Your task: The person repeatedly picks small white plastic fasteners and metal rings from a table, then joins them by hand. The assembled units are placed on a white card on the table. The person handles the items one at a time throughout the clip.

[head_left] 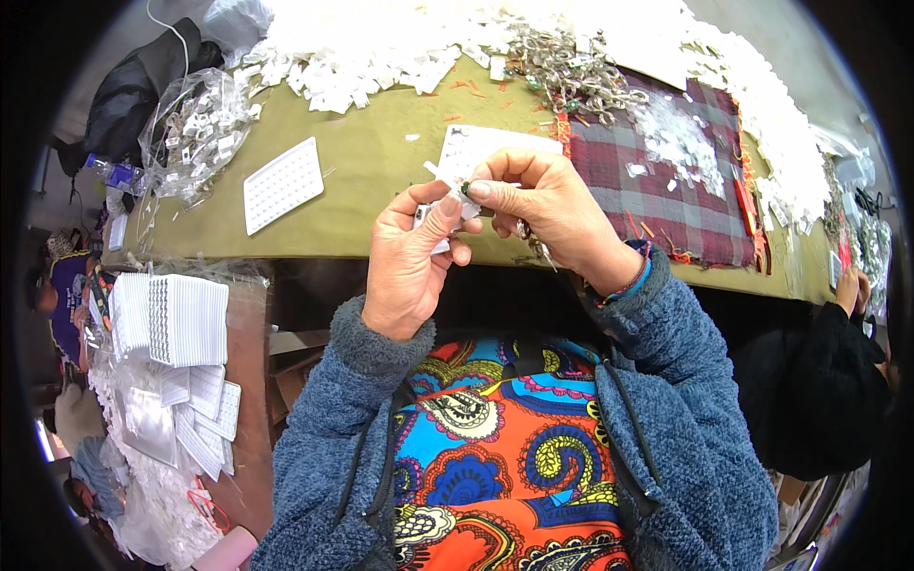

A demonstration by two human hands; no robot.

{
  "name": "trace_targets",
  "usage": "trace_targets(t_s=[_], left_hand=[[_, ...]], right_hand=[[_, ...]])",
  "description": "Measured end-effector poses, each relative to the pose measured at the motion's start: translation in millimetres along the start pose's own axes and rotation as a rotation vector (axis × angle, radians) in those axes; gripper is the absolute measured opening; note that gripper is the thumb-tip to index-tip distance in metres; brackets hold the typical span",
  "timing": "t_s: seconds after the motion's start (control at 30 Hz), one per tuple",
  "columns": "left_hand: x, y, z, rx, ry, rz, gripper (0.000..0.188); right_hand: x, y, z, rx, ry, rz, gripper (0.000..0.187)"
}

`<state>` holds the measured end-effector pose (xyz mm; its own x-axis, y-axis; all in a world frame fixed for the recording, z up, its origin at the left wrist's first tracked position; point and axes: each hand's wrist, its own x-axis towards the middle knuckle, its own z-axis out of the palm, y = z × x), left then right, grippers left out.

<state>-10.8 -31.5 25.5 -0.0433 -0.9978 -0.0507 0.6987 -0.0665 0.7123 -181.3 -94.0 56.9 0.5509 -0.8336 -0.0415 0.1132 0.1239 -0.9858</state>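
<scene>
My left hand [414, 247] is raised over the table's near edge, its fingers closed round several small white cards [440, 246]. Against it, my right hand [552, 205] pinches a tiny dark piece [466, 188] between thumb and forefinger, right beside the cards. Under the curled right fingers hangs a small metal jewellery piece [535, 246], partly hidden by the hand. Just beyond both hands lies a white card sheet [471, 139] with rows of small marks, partly covered by them.
On the olive cloth [371, 162] lie a white dotted sheet [284, 186], a heap of white cards [352, 71], tangled metal jewellery [586, 76] and a plaid cloth [609, 176] with clear bits. Stacked white sheets [171, 319] stand at left. Another person's hand [850, 290] is at far right.
</scene>
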Motion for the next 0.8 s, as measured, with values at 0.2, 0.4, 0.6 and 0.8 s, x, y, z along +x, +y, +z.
trace_targets(t_s=[0.2,0.4,0.6,0.8], left_hand=[[5,22,-7,-0.003,0.004,0.040,0.022],[11,37,-27,-0.011,0.054,0.098,0.021],[17,53,-48,-0.177,0.111,0.109,0.020],[17,69,-66,-0.223,0.238,0.127,0.017]], right_hand=[[26,-15,7,-0.044,-0.095,0.011,0.016],[56,-19,28,-0.048,-0.135,0.050,0.016],[85,-13,61,-0.301,-0.039,-0.144,0.017],[102,-8,89,-1.096,0.001,-0.871,0.014]])
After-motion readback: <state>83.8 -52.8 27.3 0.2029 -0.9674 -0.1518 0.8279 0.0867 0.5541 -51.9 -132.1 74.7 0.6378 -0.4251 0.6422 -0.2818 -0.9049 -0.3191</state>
